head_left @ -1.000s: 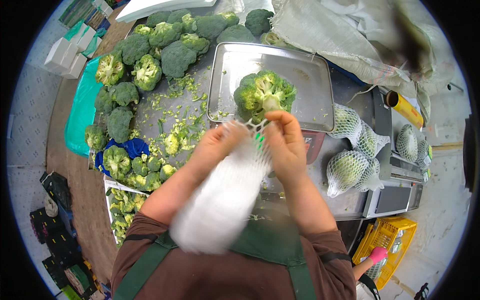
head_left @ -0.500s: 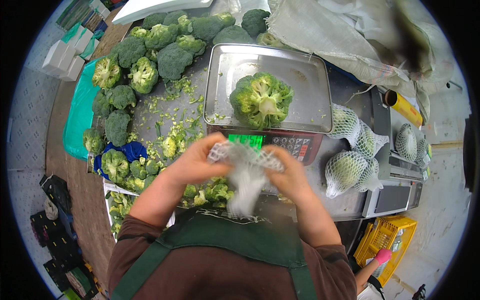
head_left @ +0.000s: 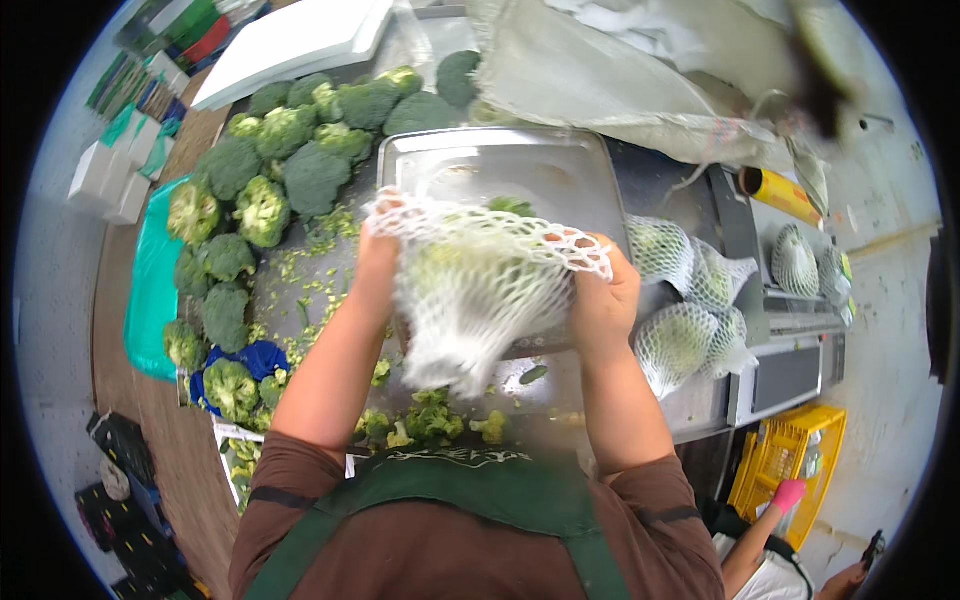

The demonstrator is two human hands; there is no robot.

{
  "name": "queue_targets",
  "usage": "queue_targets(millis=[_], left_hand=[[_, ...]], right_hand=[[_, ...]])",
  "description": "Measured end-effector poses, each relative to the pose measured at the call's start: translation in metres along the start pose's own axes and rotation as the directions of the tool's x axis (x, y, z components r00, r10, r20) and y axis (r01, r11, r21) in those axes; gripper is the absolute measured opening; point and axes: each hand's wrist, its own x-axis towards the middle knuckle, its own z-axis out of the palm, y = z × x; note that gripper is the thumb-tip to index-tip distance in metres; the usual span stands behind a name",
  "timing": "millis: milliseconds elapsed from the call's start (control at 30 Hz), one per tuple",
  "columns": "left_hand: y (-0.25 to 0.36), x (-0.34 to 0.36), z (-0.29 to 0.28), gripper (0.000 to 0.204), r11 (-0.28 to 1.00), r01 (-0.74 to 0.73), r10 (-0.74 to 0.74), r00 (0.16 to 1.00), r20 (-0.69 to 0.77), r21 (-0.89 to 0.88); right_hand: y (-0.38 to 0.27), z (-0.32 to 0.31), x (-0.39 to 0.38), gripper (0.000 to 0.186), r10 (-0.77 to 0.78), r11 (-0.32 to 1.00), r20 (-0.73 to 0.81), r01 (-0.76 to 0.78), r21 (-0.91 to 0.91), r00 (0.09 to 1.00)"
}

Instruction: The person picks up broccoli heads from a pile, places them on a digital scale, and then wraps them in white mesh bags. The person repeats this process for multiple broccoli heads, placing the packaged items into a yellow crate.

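Observation:
A white foam net sleeve (head_left: 470,300) is stretched wide between my two hands, its mouth spread over the steel scale tray (head_left: 585,165). My left hand (head_left: 377,250) is closed on the left side of its rim. On the right side, my right hand (head_left: 607,300) grips the rim too. Behind the mesh shows the pale green of a broccoli head (head_left: 512,206), with only a bit of it uncovered at the top. Whether the broccoli is inside the sleeve or behind it, I cannot tell. The sleeve's lower end hangs bunched and blurred toward me.
Many loose broccoli heads (head_left: 318,178) lie at the left, among green scraps. Netted broccoli (head_left: 675,345) sit right of the scale, beside a wrapping machine (head_left: 785,380). White sacks (head_left: 620,95) lie at the back. Another person's pink-gloved hand (head_left: 788,494) is at a yellow crate (head_left: 745,490).
Both hands have moved forward and apart, over the scale. The gathered sleeve is now pulled wide, covering most of the broccoli that was in plain view on the tray.

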Motion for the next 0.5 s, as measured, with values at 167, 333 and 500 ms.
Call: queue_targets(millis=[167, 333, 500], left_hand=[[0.019, -0.040, 0.080, 0.057, 0.839, 0.336, -0.239, 0.934, 0.264, -0.429], [0.014, -0.058, 0.068, 0.040, 0.822, 0.365, -0.353, 0.929, 0.111, -0.438], [0.010, -0.053, 0.100, 0.041, 0.957, 0.227, -0.213, 0.972, 0.095, -0.182]], right_hand=[[-0.049, 0.001, -0.007, 0.025, 0.411, 0.747, 0.199, -0.454, 0.486, 0.889], [-0.021, -0.025, -0.010, 0.050, 0.391, 0.897, -0.060, -0.365, 0.250, 0.919], [-0.002, -0.032, -0.062, 0.079, 0.314, 0.864, 0.209, -0.370, 0.341, 0.926]])
